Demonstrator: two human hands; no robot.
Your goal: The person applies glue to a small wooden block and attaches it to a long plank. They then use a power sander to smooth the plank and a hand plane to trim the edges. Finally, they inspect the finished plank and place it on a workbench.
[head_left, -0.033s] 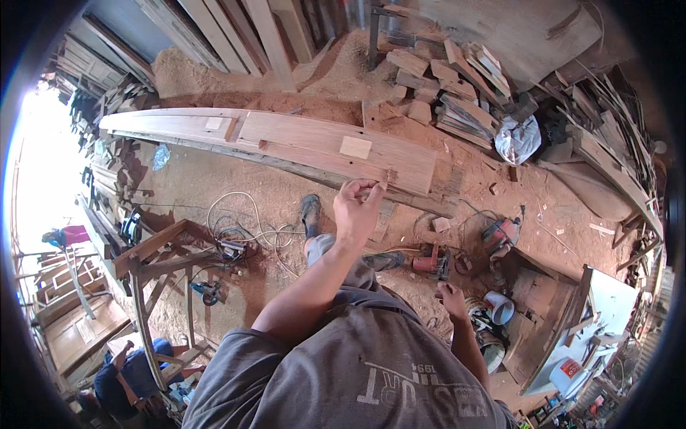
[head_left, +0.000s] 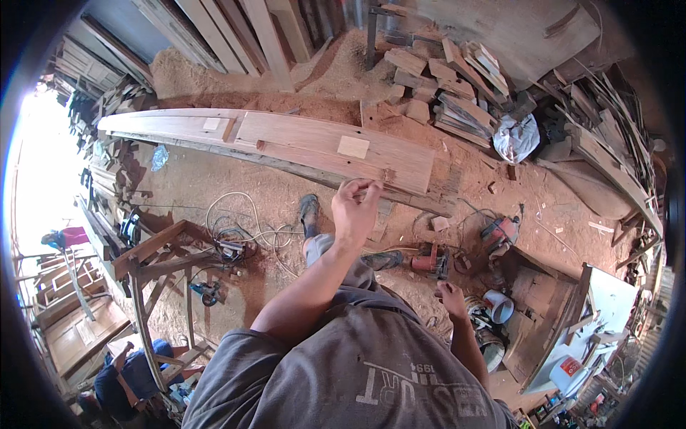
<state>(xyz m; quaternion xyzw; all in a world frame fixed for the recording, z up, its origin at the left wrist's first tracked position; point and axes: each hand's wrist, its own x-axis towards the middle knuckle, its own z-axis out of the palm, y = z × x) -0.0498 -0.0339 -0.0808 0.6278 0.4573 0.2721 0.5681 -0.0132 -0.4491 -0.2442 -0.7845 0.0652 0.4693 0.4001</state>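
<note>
My left hand [head_left: 356,205] is raised at the near edge of a long pale wooden board [head_left: 300,143], close to its right end. Its fingers are curled in a pinch, and what they may hold cannot be made out. Just beyond the fingertips a small rough brown patch [head_left: 388,175] marks the wood. A pale rectangular piece [head_left: 353,146] lies on the board farther back. My right hand [head_left: 450,298] hangs lower on the right with its fingers closed; their contents are hidden. Nearest to it is a red power tool [head_left: 429,262] on the floor.
A second red tool [head_left: 500,234], a white bucket [head_left: 499,306] and a cabinet-like wooden box [head_left: 539,307] stand at right. Offcuts [head_left: 457,86] are heaped at the back. A wooden stand [head_left: 153,247], loose cables [head_left: 254,222] and another person [head_left: 136,379] are at left.
My left fingertips have drawn back slightly from the brown patch and curled more. My right hand stays in place.
</note>
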